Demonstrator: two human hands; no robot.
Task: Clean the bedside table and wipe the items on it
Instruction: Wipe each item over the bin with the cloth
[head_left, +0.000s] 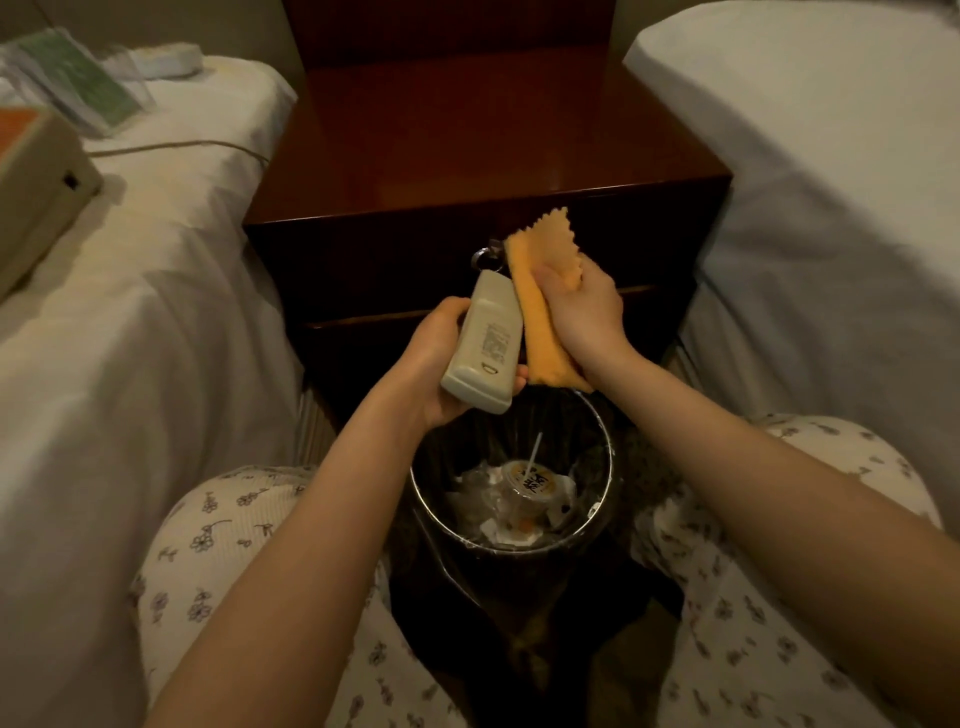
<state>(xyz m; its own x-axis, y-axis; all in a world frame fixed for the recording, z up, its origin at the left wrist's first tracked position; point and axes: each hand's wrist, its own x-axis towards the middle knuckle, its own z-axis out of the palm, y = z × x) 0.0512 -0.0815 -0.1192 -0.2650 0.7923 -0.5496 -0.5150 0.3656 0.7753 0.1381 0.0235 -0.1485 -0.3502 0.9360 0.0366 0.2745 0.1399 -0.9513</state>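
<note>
Head view — remote (483, 345), perhaps, in left grip (439, 358), against cloth (540, 332) in right grip (584, 306)

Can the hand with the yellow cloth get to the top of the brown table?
Probably yes. The right hand holds the cloth just in front of the bedside table, below its top, and nothing seen blocks the way up.

Both forearms bare, extended forward and converging at centre frame. The left hand (441, 358) lies palm-up, fingers curled round the lower end of a cream remote (485, 338). The right hand (584, 312), just beside it, has its palm toward the camera and grips a folded orange cloth (540, 322), which touches the remote's side.
</note>
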